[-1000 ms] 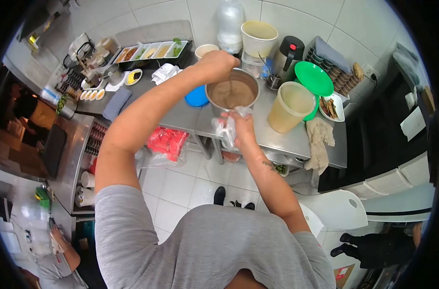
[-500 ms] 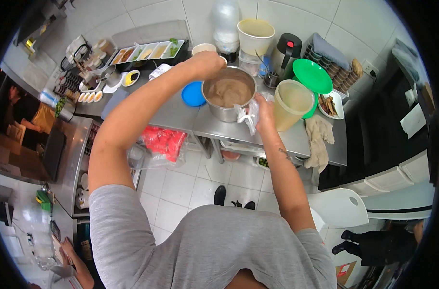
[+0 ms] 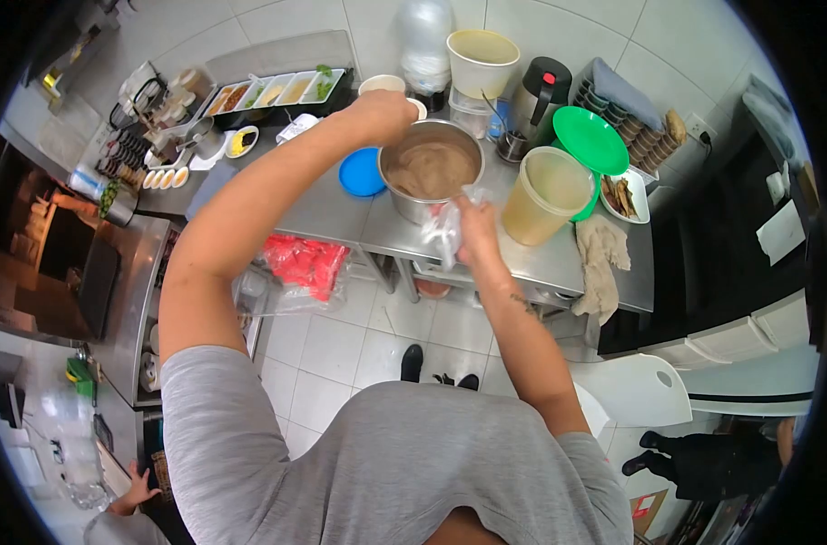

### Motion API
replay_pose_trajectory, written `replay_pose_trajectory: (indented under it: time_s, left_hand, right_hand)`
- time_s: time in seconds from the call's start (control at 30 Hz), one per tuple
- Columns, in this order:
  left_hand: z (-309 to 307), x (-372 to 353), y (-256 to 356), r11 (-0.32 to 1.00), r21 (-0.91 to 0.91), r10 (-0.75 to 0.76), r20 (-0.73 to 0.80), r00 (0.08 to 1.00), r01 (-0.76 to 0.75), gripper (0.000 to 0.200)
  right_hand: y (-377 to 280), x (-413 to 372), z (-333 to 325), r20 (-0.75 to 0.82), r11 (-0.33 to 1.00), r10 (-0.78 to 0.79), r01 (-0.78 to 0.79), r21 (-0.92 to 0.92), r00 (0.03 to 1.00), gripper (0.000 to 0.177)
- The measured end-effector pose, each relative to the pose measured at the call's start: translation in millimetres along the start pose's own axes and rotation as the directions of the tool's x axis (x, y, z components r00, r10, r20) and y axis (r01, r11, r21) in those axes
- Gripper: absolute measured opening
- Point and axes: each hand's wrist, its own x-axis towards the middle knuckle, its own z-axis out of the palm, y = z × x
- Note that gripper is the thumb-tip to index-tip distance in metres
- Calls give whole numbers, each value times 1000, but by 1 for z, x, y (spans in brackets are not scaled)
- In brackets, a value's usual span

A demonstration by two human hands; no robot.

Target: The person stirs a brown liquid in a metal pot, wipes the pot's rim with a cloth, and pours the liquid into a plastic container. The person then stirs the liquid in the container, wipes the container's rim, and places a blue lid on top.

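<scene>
A steel pot [image 3: 403, 205] of brown, thick liquid stands at the steel counter's middle. Over its upper left rim is my left hand [image 3: 388, 116], fingers closed beside a small white cup [image 3: 420, 109]; whether they grip it is hard to tell. My right hand [image 3: 477, 227], at the pot's lower right, is closed on a crumpled clear plastic bag [image 3: 443, 234]. A blue lid [image 3: 363, 173] lies left of the pot. To the right stands a tall yellowish container [image 3: 531, 213], with a green plate [image 3: 588, 141] behind it.
Behind the pot are a cream bucket [image 3: 482, 64] and a thermos [image 3: 542, 91]. A tray of toppings [image 3: 277, 95] sits at the back left. A cloth [image 3: 597, 263] hangs over the front edge. Another person's hand [image 3: 139, 490] shows at lower left, and a person in black [image 3: 722, 465] at lower right.
My right hand and the plastic bag have moved left, towards the pot's front. My left hand has shifted slightly left. The person at lower left has changed position.
</scene>
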Motion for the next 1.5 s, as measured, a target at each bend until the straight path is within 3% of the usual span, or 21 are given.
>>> replay_pose_trajectory:
  time_s: [0.03,0.1,0.23,0.27,0.37,0.43,0.57,0.67,0.77,0.8,0.87,0.9,1.0,1.1,1.23,1.33,1.43,1.5]
  left_hand:
    - [-7,-4,4,999,-49,15,35,999,-14,17]
    - [-14,-8,11,990,-95,94,-90,991,-103,16]
    - [-9,7,15,960,-67,228,-373,900,-271,17]
    - [-7,9,15,945,-43,269,-454,849,-323,16]
    - [3,20,6,906,174,419,-495,761,-386,15]
    - [10,22,-4,909,222,416,-454,788,-352,15]
    - [15,7,-18,954,231,251,-266,931,-191,15]
    - [-10,-8,0,998,26,-54,104,993,52,17]
    - [-17,-12,7,990,-129,-46,36,998,51,24]
    - [-15,-10,6,990,-127,39,-118,992,-54,24]
    - [-4,-3,6,963,-82,204,-410,889,-259,22]
    - [-2,1,7,958,-51,234,-437,869,-283,21]
    - [5,14,2,928,137,369,-469,802,-346,18]
    - [16,18,-13,924,231,381,-504,775,-305,20]
    - [5,-6,-8,987,160,62,-231,971,-25,16]
    - [-9,-9,6,987,-79,-137,37,990,139,16]
    - [-14,-4,15,990,-141,7,-139,990,-26,21]
    - [-4,6,16,985,-33,147,-361,921,-170,21]
  right_hand:
    - [5,-9,2,57,999,37,-35,-37,998,24]
    - [9,-18,-4,121,988,43,-24,-154,992,33]
    - [14,20,-30,-156,994,-111,109,-25,981,15]
    - [15,41,-38,-175,989,-145,138,-48,974,15]
    - [20,90,-56,-175,962,-250,223,-161,952,19]
    - [3,86,-47,-99,919,-317,279,-279,943,24]
    - [-27,43,-24,-20,972,-132,125,-200,991,32]
    - [-23,29,-17,-36,987,-89,84,-135,995,33]
    - [-20,6,-8,-34,996,-45,42,-83,998,34]
    - [-19,4,-10,-12,995,-29,27,-94,1000,35]
    - [-19,11,-17,5,993,-34,34,-112,999,36]
    - [-16,25,-25,0,991,-55,55,-119,998,36]
    - [-22,38,-27,30,989,-46,49,-137,999,35]
    - [-29,32,-21,19,992,-29,31,-124,999,35]
    - [-28,10,-10,11,998,-43,44,-34,999,34]
    - [-20,3,-9,76,998,-48,51,-27,996,33]
    - [-15,3,-10,84,999,-45,46,-11,995,32]
    - [-13,6,-12,105,998,-54,55,-9,993,32]
